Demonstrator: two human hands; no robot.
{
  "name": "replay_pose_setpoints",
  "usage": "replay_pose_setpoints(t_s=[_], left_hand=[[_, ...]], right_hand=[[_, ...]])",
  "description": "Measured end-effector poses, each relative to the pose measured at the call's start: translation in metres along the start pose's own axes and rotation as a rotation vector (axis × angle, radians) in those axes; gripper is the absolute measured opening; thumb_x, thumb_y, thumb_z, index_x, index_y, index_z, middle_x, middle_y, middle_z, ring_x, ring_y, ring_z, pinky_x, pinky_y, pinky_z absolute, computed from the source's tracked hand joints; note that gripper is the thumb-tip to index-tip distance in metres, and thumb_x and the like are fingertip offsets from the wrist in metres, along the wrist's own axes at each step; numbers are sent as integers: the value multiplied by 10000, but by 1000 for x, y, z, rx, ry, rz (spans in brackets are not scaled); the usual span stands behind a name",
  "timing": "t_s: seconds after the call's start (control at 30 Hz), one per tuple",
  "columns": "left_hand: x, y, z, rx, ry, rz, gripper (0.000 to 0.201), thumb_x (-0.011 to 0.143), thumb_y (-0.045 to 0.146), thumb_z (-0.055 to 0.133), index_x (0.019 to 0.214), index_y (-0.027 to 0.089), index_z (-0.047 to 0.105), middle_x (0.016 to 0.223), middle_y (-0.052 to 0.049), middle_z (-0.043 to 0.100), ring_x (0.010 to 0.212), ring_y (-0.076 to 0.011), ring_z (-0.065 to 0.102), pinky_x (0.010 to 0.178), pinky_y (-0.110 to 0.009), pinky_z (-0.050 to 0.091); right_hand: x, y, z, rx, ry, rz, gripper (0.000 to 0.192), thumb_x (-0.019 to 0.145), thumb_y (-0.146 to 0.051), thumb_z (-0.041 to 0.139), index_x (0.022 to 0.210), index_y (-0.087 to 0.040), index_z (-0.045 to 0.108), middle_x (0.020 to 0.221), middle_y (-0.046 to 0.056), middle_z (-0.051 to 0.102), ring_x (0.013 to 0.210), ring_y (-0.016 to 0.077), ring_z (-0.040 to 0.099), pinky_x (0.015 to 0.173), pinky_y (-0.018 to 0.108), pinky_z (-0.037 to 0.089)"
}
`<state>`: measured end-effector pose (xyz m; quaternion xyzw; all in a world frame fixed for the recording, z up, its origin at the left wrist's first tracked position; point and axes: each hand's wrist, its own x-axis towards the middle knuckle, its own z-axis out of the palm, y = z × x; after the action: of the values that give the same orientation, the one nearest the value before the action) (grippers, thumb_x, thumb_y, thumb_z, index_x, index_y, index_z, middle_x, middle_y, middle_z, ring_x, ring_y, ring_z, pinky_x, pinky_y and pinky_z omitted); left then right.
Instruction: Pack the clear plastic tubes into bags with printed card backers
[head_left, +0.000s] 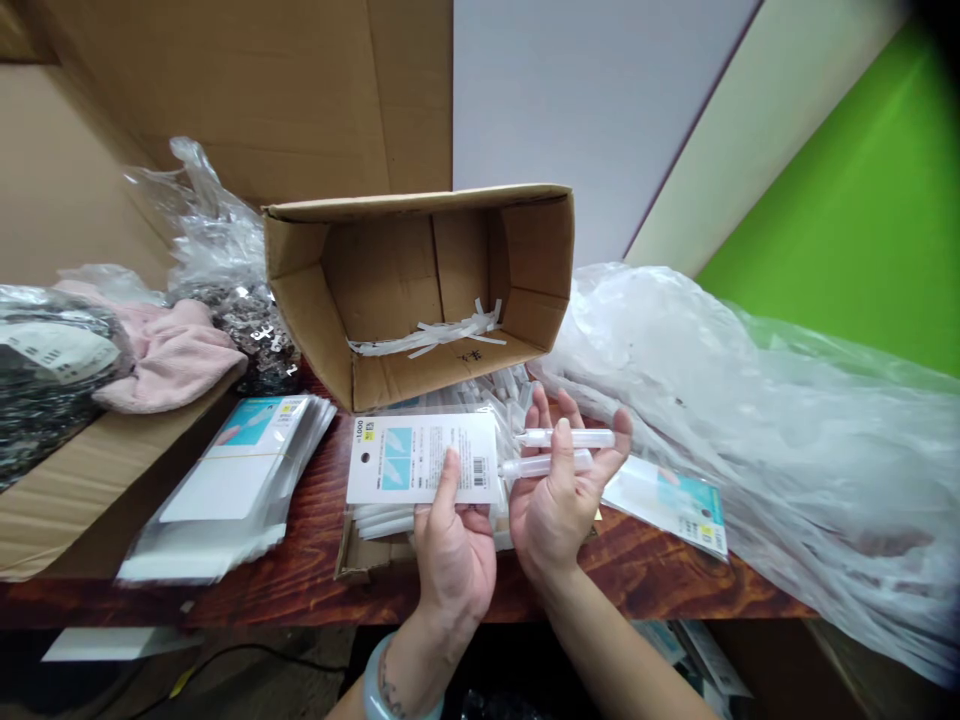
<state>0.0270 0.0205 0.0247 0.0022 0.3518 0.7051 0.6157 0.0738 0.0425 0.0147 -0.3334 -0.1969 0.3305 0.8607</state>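
My left hand (pixel 456 560) pinches a white printed card (pixel 409 460) with blue pictures, its thumb on the front face. Across the fingers of my right hand (pixel 551 515) lie two translucent white plastic tubes (pixel 589 438) with narrow tips pointing left, held under the thumb. The tips are close to the card's right edge. Beneath both hands is a low cardboard tray (pixel 352 565) with more white tubes (pixel 382 522), partly hidden by the card.
An open cardboard box (pixel 307 300) lies behind, with white strips (pixel 450 332) inside. At left are banded clear packets (pixel 217 490) and a pink cloth (pixel 172 350). A packaged card (pixel 675 505) lies at right, beside a large heap of clear plastic bags (pixel 750 400).
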Motion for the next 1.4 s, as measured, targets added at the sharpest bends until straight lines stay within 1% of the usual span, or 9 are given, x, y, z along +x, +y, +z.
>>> replay_pose_setpoints(t_s=[0.13,0.23,0.43,0.53,0.57,0.6,0.67,0.8,1.4], left_hand=[[-3,-6,-1,-12,-26,23,296,921,177,608,1208,225,657,1288,-74,644,1156,-201,630,939,-296,556],[-6,-12,-5,-6,-32,59,309,913,177,620,1208,262,659,1314,-49,629,1183,-195,613,970,-300,536],[-4,-14,-18,81,-86,43,299,857,165,690,1146,243,701,1215,-66,685,1061,-197,679,897,-267,567],[-1,0,-23,146,-71,113,334,821,166,726,1139,265,702,1141,-56,716,943,-200,717,765,-271,609],[0,6,-23,175,-60,140,338,810,162,735,1131,266,706,1124,-53,721,927,-198,720,741,-266,611],[1,11,-23,198,-66,160,330,811,164,735,1125,259,708,1120,-54,722,935,-196,717,750,-270,608],[0,20,-22,254,-69,163,305,825,147,713,1114,244,713,1153,-59,709,984,-199,704,780,-281,600],[-3,25,-16,321,-27,105,302,863,81,633,1099,249,718,1225,-47,678,1034,-193,686,779,-274,595],[-3,22,-13,402,3,77,366,904,126,593,1207,317,667,1267,-17,655,1162,-218,625,820,-273,588]], right_hand=[[-5,6,-4,-6,1,51,236,924,-245,576,1087,-272,408,1284,42,561,1195,185,610,1122,458,414],[-11,8,-6,-32,19,52,164,945,-289,556,1018,-258,412,1284,31,580,1232,169,581,1134,432,398],[-27,0,-26,-167,-325,260,198,991,-416,444,1088,-253,498,1461,59,462,1291,204,521,1059,407,456],[-1,-15,-58,-389,-379,92,367,1012,-470,318,1306,-290,444,1463,65,451,1310,198,488,1033,395,457],[15,-22,-72,-541,-381,36,383,1020,-469,261,1296,-287,455,1390,75,517,1199,194,568,948,387,496],[32,-30,-87,-790,-438,-5,383,1022,-451,253,1207,-262,530,1257,73,602,1054,171,624,866,348,511],[66,-44,-114,-973,-525,22,247,906,-414,568,935,-194,678,979,72,681,894,184,630,818,334,484],[100,-55,-149,-1173,-697,94,96,722,-276,743,706,-182,733,891,64,679,845,200,622,803,346,462],[83,-35,-166,-1261,-646,-41,118,831,-239,643,734,-177,672,1051,77,614,999,206,599,912,374,456]])
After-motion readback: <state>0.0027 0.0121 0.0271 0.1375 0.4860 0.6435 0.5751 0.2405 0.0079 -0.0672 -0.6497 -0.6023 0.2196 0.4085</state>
